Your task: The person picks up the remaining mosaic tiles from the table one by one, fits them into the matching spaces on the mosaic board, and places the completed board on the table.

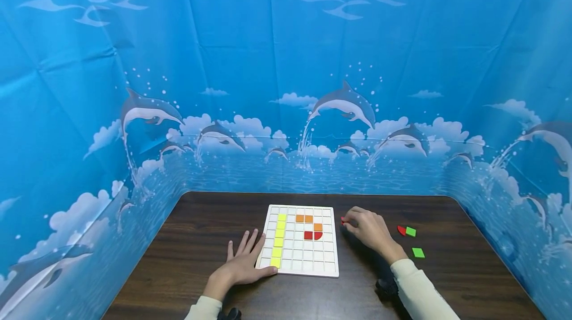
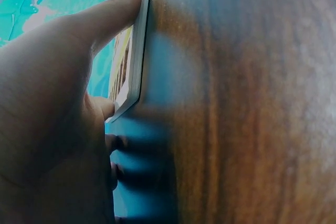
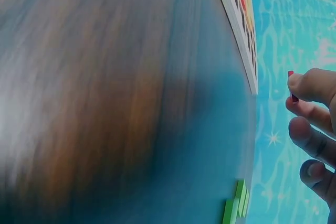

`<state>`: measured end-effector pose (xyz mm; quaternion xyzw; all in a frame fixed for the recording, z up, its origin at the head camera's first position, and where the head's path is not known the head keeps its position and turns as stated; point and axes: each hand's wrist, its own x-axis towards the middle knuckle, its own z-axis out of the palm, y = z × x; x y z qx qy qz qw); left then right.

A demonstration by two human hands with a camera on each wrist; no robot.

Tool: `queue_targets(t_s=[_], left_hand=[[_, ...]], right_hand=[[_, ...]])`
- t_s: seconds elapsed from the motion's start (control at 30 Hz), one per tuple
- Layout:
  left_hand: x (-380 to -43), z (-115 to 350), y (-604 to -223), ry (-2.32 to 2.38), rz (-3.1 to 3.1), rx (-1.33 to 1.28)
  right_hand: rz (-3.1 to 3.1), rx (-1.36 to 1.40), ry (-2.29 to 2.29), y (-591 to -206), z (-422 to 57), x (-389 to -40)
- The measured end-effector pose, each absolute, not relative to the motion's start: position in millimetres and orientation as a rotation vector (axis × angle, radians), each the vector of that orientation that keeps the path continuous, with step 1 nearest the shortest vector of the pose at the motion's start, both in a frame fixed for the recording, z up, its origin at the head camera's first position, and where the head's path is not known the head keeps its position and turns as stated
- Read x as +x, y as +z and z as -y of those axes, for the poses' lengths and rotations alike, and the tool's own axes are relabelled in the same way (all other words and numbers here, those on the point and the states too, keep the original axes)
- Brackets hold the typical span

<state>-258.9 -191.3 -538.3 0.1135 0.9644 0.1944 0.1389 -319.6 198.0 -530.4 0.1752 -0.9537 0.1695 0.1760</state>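
Note:
A white gridded board (image 1: 297,260) lies on the table, bearing a column of yellow tiles (image 1: 279,233), several orange tiles (image 1: 318,227), a red square tile (image 1: 308,235) and a red rounded tile (image 1: 318,235). My left hand (image 1: 241,265) rests at the board's near left corner, fingers spread, thumb on its front edge. Just right of the board, my right hand (image 1: 368,228) pinches a small red tile (image 3: 293,87) between thumb and index finger. The tile is seen edge-on in the right wrist view, so its outline cannot be made out.
On the dark wooden table (image 1: 187,230), right of my right hand, lie a red rounded tile (image 1: 401,230) and a green tile (image 1: 410,231) touching it. Another green tile (image 1: 418,253) lies nearer me. A blue dolphin-print curtain (image 1: 277,61) surrounds the table's back and sides.

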Motion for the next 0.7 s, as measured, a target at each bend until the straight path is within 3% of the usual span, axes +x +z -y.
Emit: queue_targets(t_s=[0.7], left_hand=[[-260.0,192.0,-540.7,0.584,-2.786,0.332]], right_hand=[[2.705,0.539,0.519,-532.2,-156.0,-333.2]])
